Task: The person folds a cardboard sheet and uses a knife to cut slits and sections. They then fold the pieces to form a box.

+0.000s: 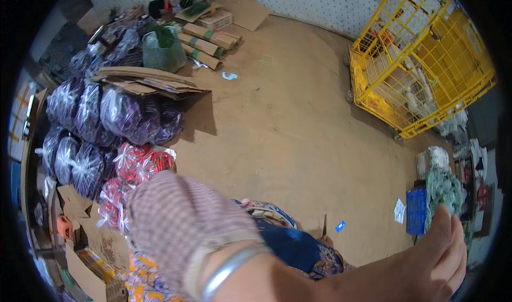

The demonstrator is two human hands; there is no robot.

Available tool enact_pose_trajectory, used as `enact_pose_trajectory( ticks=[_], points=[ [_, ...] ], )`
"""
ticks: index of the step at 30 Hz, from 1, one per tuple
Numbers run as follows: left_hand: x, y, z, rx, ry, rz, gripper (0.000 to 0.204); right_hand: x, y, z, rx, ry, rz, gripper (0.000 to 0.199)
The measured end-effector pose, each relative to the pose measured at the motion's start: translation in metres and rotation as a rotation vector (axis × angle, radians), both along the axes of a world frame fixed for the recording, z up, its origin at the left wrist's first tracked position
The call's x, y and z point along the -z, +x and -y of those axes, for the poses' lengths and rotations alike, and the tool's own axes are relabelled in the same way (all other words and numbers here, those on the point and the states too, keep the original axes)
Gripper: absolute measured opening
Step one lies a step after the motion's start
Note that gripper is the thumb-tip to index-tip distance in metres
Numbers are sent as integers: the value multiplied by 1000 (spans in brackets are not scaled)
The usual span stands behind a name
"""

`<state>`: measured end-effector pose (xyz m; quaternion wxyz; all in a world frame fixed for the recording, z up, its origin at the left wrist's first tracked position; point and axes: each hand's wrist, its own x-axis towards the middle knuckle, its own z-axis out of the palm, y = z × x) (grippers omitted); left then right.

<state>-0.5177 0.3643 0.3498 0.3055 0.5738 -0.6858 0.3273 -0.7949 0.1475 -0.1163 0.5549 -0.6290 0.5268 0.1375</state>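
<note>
A checked sleeve (pixel 181 216) and a silver bangle (pixel 226 272) cover my left arm, close to the camera at lower left. Past the bangle, bare skin runs right along the lower edge, where the left fingers are hidden. At lower right, my right hand (pixel 445 254) is raised with loosely bent fingers and nothing visible in it. A pale green plastic bag (pixel 442 187) and a blue crate (pixel 416 211) appear just beyond that hand; whether it touches the bag is unclear. Below me lie dark blue cloth (pixel 290 246) and orange floral cloth (pixel 146 275).
Clear bags of dark purple produce (pixel 88 163) and bags of red peppers (pixel 141 163) are piled at left, with flattened cardboard (pixel 144 81) on top. A yellow wire cage trolley (pixel 405 83) stands at far right. Paper scraps (pixel 229 76) lie on the brown floor (pixel 288 131).
</note>
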Motion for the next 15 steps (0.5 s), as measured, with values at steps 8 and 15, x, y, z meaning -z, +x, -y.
enact_pose_trajectory(
  ticks=[8, 15],
  points=[
    [30, 131, -10, -14, 260, -479, 49, 96, 96, 102, -53, 285, 323, 30],
    [167, 352, -29, -29, 456, -1423, 38, 112, 369, 167, -410, 592, 395, 17]
  ],
)
